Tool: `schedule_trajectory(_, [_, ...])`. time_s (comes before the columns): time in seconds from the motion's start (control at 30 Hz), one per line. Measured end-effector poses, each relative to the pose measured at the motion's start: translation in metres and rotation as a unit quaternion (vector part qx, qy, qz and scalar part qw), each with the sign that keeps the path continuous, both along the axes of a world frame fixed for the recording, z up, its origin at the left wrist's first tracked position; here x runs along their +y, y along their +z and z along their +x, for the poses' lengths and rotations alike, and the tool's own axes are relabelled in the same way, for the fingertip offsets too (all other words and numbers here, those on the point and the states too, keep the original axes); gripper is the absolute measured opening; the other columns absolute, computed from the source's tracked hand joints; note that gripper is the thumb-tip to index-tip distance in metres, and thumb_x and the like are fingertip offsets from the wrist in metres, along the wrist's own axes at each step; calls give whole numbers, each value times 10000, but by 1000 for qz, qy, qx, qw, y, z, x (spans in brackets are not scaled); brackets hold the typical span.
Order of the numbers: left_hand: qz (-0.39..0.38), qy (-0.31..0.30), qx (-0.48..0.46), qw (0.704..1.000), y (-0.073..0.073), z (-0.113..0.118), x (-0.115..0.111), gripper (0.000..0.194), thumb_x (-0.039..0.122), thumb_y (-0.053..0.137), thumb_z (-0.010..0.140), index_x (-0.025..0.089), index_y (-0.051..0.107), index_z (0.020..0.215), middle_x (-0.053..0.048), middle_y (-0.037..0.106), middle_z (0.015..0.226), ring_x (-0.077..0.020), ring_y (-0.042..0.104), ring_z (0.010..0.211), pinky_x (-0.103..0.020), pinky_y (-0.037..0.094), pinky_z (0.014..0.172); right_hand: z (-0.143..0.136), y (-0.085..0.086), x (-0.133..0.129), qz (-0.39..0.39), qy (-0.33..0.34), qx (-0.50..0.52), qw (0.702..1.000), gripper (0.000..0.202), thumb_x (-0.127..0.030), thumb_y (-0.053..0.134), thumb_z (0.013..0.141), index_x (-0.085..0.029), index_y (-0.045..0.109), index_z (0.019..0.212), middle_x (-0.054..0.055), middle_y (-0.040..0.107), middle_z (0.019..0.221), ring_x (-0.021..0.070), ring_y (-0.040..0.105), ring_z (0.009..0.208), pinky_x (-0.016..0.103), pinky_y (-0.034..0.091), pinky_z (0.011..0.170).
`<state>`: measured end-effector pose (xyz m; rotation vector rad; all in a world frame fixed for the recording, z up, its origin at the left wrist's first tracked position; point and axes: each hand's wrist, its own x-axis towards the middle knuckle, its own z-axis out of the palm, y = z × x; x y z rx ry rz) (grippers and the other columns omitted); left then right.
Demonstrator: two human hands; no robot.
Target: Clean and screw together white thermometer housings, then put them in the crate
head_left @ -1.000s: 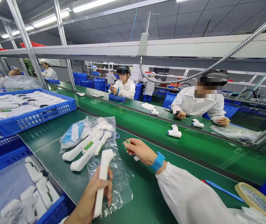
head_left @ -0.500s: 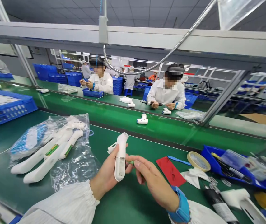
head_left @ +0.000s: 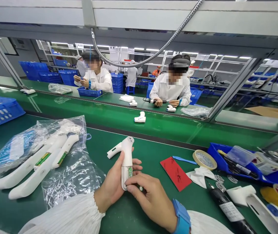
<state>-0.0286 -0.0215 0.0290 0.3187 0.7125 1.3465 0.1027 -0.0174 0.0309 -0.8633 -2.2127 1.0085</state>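
My left hand [head_left: 111, 182] is wrapped round a white pistol-shaped handheld device [head_left: 127, 151], held upright with its battery compartment open toward me. Inside that compartment lies a green battery [head_left: 130, 171]. My right hand [head_left: 151, 199] has its fingertips at the compartment's lower end, against the battery. The pale end of what looks like a second battery [head_left: 141, 188] shows between the curled right fingers; most of it is hidden. Behind the device, a white slotted piece [head_left: 114, 150] sticks out to the left; I cannot tell if it is attached.
At left, white handles with green batteries [head_left: 42, 159] lie on clear plastic bags [head_left: 72, 175]. To the right are a red card [head_left: 175, 173], a blue stick [head_left: 184, 160], a tape roll [head_left: 204, 159], a blue tray [head_left: 213, 149] and a black screwdriver [head_left: 229, 208]. Co-workers sit across the green belt [head_left: 99, 118].
My right hand has moved left and down onto the device. A green battery, earlier in its fingers, now shows in the compartment. The view has shifted slightly.
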Motion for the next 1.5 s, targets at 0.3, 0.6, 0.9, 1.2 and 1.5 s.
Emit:
schedule_trajectory(0.3, [58,-7,-8,998,5,-1,-7,470,440,353,877,232,357,1298,-81,669,883,-245,572,992,-403,447,835,-18,-18,0,-348,-45,207,913,316,-409,644,695,-207,401,717,-76,422,570,77,368,509,207,323,532])
schedule_trajectory(0.6, [-29,60,56,996,-9,-5,9,418,428,444,846,160,477,1164,-123,646,988,-232,591,970,-340,462,825,-1,-13,26,-268,-14,101,958,258,-272,628,715,-192,478,909,-20,520,775,101,483,670,250,403,656])
schedule_trajectory(0.9, [-26,2,51,998,-12,-3,5,489,527,412,821,241,439,1217,-41,631,848,-164,605,662,-290,454,613,9,9,32,-220,20,10,975,147,-312,517,809,-184,589,812,-9,580,685,95,517,528,244,440,543])
schedule_trajectory(1.2, [0,-48,70,996,-15,6,-1,393,449,447,843,210,494,1152,-25,614,861,-172,563,898,-256,421,728,2,1,28,-115,-10,-24,993,69,-238,497,810,-208,450,770,-53,504,592,93,487,533,202,380,502])
schedule_trajectory(1.5, [79,-74,160,981,-16,5,-5,316,221,606,768,204,491,1062,-13,589,886,-150,554,884,-276,411,796,-5,-13,23,-193,-54,68,977,163,-206,543,741,-218,382,768,-57,533,615,90,490,526,194,394,474])
